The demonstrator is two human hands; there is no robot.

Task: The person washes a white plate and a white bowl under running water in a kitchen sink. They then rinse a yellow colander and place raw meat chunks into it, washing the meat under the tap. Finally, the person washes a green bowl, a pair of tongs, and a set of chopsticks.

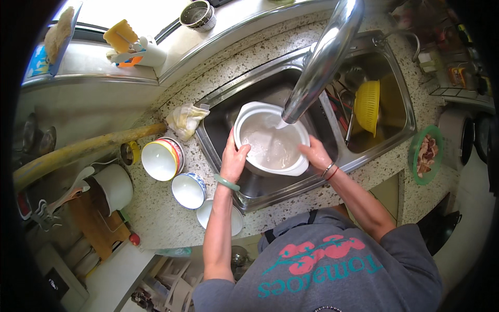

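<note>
Holding a white lugged pot point(299, 169) over the left basin point(260, 188) of a double steel sink point(361, 157), clasped on one side by the left hand point(234, 157) and on the other by the right hand point(315, 154), both with fingers curled snugly around the wall and thumb over the rim. Wearing a pale green bangle point(226, 182) on the left wrist, a bracelet point(327, 169) on the right. Catching cloudy water point(270, 146) inside the pot, directly below a chrome faucet point(325, 62) reaching in from the sink's far side. In the sink's right basin, keeping company with long-handled utensils point(350, 130) (too jumbled to tell one by one), leaning a yellow colander point(367, 108) on its side. Just left of the sink, showing a crumpled pale cloth point(185, 120), then a yellow-and-red bowl stack point(158, 161), a blue-patterned bowl point(188, 191) and a plain white bowl point(205, 215), partly hidden behind the left forearm. Farther left of the sink, showing a white saucepan point(114, 186) near a wooden board point(96, 221). Right of the sink, offering meat pieces point(427, 155) in a green basket point(440, 156).
</note>
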